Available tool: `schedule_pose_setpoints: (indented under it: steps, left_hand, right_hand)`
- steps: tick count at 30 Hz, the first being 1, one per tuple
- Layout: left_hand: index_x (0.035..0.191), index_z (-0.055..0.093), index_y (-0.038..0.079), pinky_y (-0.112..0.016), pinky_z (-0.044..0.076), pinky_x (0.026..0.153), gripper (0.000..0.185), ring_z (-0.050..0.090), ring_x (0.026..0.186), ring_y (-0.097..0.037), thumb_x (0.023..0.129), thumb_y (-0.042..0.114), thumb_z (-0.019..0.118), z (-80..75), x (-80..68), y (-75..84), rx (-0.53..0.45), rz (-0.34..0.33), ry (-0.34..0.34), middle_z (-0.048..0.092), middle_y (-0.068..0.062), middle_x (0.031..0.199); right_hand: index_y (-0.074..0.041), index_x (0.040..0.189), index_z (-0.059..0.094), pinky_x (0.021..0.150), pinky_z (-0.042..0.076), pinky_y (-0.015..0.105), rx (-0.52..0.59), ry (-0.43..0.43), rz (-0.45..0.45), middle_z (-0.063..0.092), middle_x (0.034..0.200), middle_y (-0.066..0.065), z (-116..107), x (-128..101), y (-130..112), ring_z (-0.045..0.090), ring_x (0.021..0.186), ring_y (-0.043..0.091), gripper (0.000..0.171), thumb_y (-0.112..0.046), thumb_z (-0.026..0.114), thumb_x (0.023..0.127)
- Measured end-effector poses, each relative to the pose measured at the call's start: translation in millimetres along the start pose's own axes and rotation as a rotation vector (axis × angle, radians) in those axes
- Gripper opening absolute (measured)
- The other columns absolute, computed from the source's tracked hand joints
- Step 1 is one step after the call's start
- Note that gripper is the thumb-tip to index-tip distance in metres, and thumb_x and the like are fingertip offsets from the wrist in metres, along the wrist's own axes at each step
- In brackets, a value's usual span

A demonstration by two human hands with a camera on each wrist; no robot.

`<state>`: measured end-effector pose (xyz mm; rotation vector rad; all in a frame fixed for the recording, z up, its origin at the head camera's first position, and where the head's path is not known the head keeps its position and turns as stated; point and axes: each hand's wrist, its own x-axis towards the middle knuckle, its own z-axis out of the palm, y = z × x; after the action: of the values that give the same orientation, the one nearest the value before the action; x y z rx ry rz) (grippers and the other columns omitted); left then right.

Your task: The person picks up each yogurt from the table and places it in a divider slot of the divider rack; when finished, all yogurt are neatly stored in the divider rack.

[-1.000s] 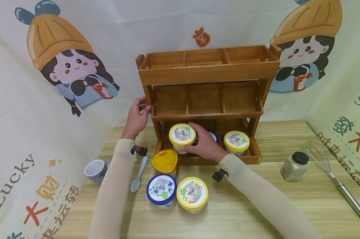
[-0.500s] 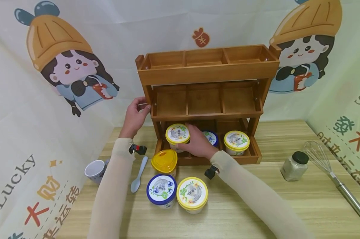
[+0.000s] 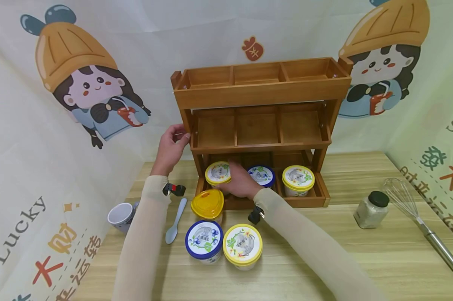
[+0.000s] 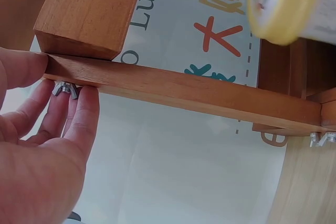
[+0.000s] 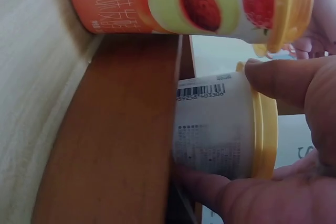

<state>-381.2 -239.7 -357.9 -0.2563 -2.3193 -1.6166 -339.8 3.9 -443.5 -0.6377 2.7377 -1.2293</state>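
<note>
My right hand (image 3: 240, 184) grips a yellow-lidded tub (image 3: 217, 173), fingers curled round its side, and the tub sits in the left compartment of the bottom tier of the wooden rack (image 3: 262, 94). In the right wrist view my thumb lies on the lid's rim and the tub is against the tier's front rail. My left hand (image 3: 171, 146) holds the rack's left upright, thumb in front, fingers behind by a wing nut (image 4: 65, 89). Beside my tub stand a blue-lidded tub (image 3: 261, 175) and another yellow-lidded tub (image 3: 297, 179). On the bench (image 3: 324, 259) in front are three more tubs, a spoon (image 3: 175, 221) and a mug (image 3: 120, 216)
</note>
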Motion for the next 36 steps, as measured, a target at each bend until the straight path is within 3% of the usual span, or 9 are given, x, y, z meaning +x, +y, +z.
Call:
schedule_pose_setpoints:
  steps: [8, 19, 27, 36]
  left_hand:
    - [0.146, 0.053, 0.003, -0.040, 0.053, 0.110, 0.045, 0.060, 0.132, -0.031, 0.107, 0.021, 0.062, 2.8, 1.3, -1.1, 0.002, -0.027, -0.012, 0.059, -0.018, 0.145]
    - [0.146, 0.054, 0.004, -0.035, 0.055, 0.107, 0.044, 0.061, 0.130, -0.029, 0.107, 0.022, 0.063, 2.5, 4.1, -0.7, -0.010, -0.009, 0.002, 0.059, -0.016, 0.145]
    - [0.145, 0.054, 0.003, -0.034, 0.054, 0.106, 0.044, 0.062, 0.129, -0.030, 0.106, 0.020, 0.064, 3.3, 2.7, 0.3, -0.034, -0.019, 0.013, 0.059, -0.017, 0.144]
    - [0.144, 0.054, 0.003, -0.033, 0.054, 0.105, 0.042, 0.061, 0.129, -0.029, 0.107, 0.021, 0.063, 4.7, 2.7, -3.9, -0.030, -0.023, 0.023, 0.059, -0.017, 0.143]
  right_hand:
    - [0.005, 0.161, 0.029, 0.124, 0.038, 0.052, 0.019, -0.016, 0.026, 0.048, 0.157, 0.026, 4.9, 2.0, 3.0, 0.050, 0.143, 0.040, 0.100, -0.028, 0.085, 0.086]
    - [0.001, 0.161, 0.034, 0.123, 0.040, 0.051, 0.022, 0.051, 0.022, 0.049, 0.158, 0.025, -7.1, -7.0, -3.0, 0.052, 0.141, 0.039, 0.094, -0.032, 0.084, 0.089]
    - [-0.003, 0.163, 0.033, 0.125, 0.039, 0.050, 0.118, 0.041, 0.000, 0.042, 0.166, 0.020, -22.2, -21.8, -10.7, 0.046, 0.150, 0.037, 0.091, -0.032, 0.082, 0.092]
    - [-0.008, 0.165, 0.031, 0.117, 0.048, 0.047, 0.221, -0.022, -0.086, 0.042, 0.166, 0.016, -31.8, -53.0, -6.2, 0.044, 0.153, 0.035, 0.088, -0.028, 0.080, 0.096]
